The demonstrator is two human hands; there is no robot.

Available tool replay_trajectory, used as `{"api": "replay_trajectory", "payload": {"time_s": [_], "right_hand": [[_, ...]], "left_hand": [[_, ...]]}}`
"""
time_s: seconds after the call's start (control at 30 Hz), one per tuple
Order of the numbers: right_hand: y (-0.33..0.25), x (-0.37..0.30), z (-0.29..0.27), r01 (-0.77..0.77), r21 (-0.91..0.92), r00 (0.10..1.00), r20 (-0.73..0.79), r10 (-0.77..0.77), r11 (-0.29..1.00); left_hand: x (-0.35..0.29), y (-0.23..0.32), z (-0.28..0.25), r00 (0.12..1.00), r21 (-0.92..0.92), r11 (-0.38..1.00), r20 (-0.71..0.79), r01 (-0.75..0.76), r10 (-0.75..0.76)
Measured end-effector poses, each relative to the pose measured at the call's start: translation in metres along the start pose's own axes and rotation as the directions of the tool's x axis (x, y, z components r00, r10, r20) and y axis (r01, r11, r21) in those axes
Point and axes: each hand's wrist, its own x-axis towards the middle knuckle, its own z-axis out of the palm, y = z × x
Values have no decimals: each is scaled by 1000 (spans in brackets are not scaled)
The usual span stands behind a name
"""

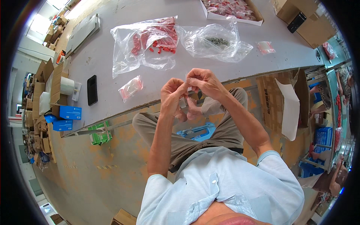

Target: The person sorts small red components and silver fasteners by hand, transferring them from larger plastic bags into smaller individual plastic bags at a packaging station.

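Note:
My left hand (173,94) and my right hand (205,82) meet just over the table's near edge. Both are closed, thumbs and fingertips pinched together, on something too small and hidden to name. Beyond them lies an open clear plastic bag (123,56) with many small red plastic pieces (165,34), a few of them loose at its mouth. To its right, another clear bag (195,41) holds a heap of small metal screws or pins (217,41). A small flat packet (131,88) with red in it lies left of my hands, and a similar packet (266,47) lies farther right.
A shallow box (258,21) of filled red packets stands at the far side of the grey table (101,75). A black phone (92,90) and blue boxes (70,112) lie at the left. An open carton (268,101) stands below the table at right. Other people sit at far right.

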Motion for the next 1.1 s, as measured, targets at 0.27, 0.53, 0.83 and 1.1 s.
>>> {"api": "replay_trajectory", "payload": {"time_s": [0.27,0.53,0.83,1.1], "right_hand": [[10,-2,-7,118,-273,992,-4,-124,955],[0,-9,-6,126,-380,991,13,-131,916],[7,-10,-2,169,-444,982,-2,-190,880],[8,-10,7,323,-673,891,-20,-453,665]], "left_hand": [[-4,-1,8,984,502,854,-27,-138,175],[-6,0,14,979,489,858,-35,-157,199],[-5,-7,11,989,306,949,-98,-79,114],[-3,-24,26,905,467,858,-237,-213,354]]}}
